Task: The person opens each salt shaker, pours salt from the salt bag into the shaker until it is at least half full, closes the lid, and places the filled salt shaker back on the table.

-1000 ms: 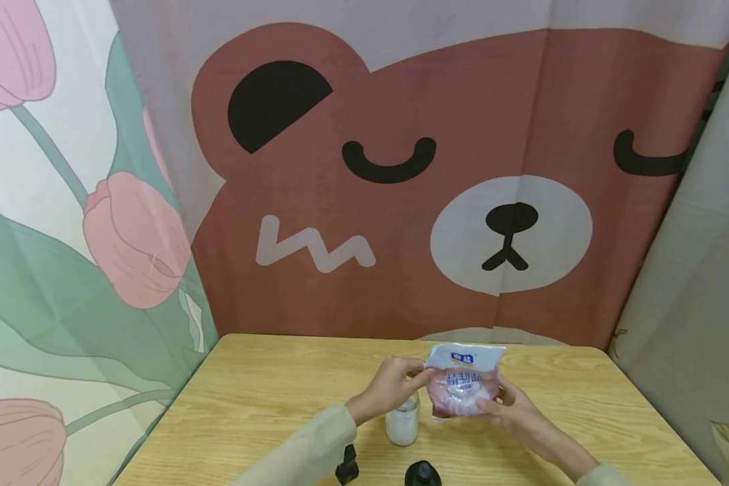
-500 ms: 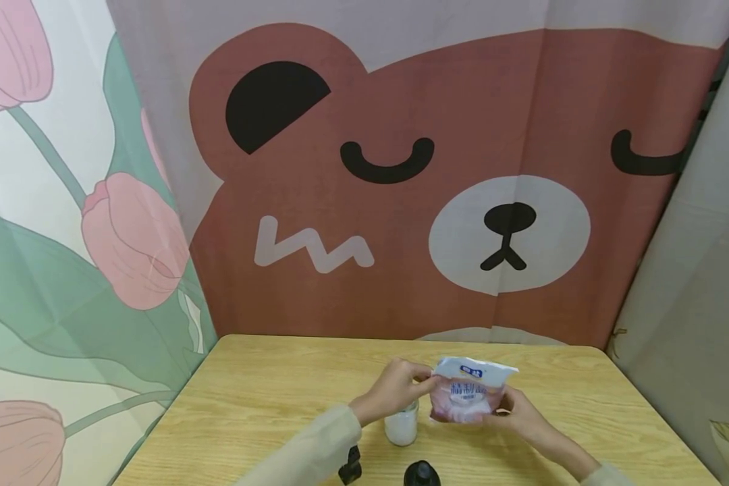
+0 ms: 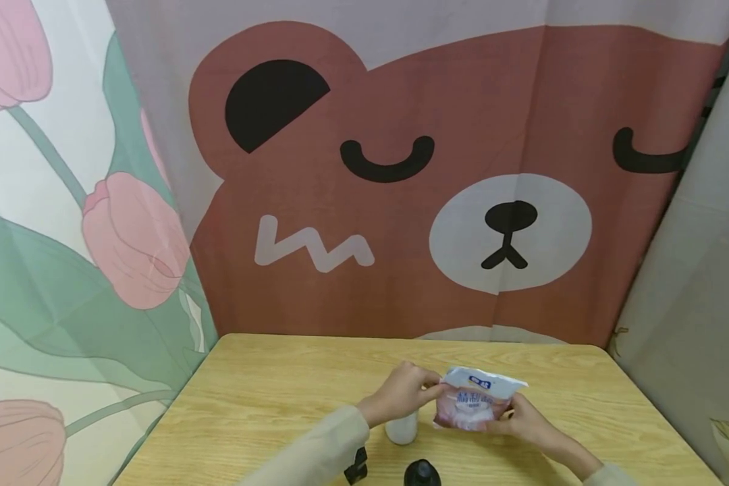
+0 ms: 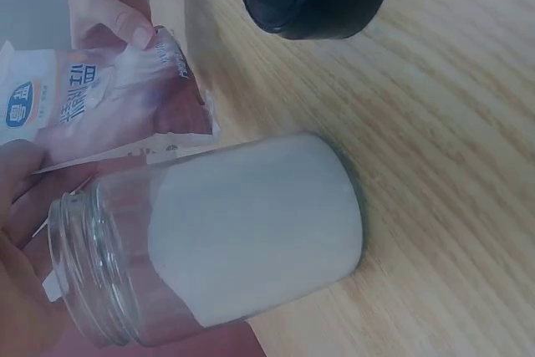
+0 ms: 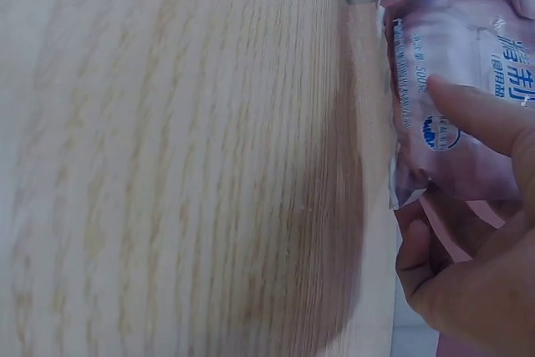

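Observation:
A pink and white plastic bag of salt (image 3: 470,405) with blue lettering is held up between both hands, tilted, above the table. My left hand (image 3: 401,393) pinches its upper left edge between thumb and fingers. At the lower right side, my right hand (image 3: 531,424) grips it, the thumb across the front in the right wrist view. Just below and behind my left hand stands an uncapped glass jar (image 4: 251,232), mostly filled with white contents. Threads show at its mouth. The left hand partly hides the jar in the head view.
A black-topped container (image 3: 422,474) stands at the near edge of the head view, close to the jar. Under everything is a wood-grain table (image 3: 291,371). Behind it hangs a curtain (image 3: 316,304) printed with a bear.
The bag has moved slightly right and down, and its top has tilted further over. My left hand has gone along with it, covering more of the jar. Both hands keep their hold.

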`<action>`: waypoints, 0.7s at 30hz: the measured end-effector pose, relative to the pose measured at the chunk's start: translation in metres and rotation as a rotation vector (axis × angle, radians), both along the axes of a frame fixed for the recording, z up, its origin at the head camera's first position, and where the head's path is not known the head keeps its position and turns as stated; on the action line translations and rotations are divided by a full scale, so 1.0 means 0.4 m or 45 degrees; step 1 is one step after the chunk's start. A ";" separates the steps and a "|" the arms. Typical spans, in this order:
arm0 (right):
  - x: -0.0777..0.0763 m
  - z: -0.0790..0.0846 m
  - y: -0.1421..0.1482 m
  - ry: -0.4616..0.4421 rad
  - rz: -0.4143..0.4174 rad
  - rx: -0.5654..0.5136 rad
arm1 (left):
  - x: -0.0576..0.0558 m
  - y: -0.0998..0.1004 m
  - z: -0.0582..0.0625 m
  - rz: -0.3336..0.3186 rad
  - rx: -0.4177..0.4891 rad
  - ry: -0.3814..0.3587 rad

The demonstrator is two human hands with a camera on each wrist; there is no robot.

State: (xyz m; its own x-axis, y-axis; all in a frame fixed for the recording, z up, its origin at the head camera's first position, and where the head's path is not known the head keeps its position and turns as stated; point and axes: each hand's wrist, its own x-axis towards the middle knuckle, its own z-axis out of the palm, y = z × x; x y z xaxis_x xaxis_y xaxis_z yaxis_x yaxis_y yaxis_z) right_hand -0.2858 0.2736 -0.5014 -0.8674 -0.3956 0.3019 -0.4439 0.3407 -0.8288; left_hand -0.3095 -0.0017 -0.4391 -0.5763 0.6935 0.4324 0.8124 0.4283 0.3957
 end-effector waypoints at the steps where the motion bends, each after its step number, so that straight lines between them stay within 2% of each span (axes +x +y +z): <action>1: 0.001 0.000 0.002 -0.006 0.005 -0.004 | 0.001 0.002 -0.001 -0.003 -0.007 -0.002; 9: 0.001 -0.011 0.012 -0.113 0.033 -0.033 | 0.007 0.007 -0.006 -0.009 -0.037 0.034; 16: 0.003 -0.021 0.022 -0.064 0.020 0.009 | 0.005 0.012 -0.011 -0.010 -0.095 0.089; 21: 0.002 -0.022 0.029 -0.093 0.035 -0.002 | 0.005 0.013 -0.009 -0.004 -0.148 0.136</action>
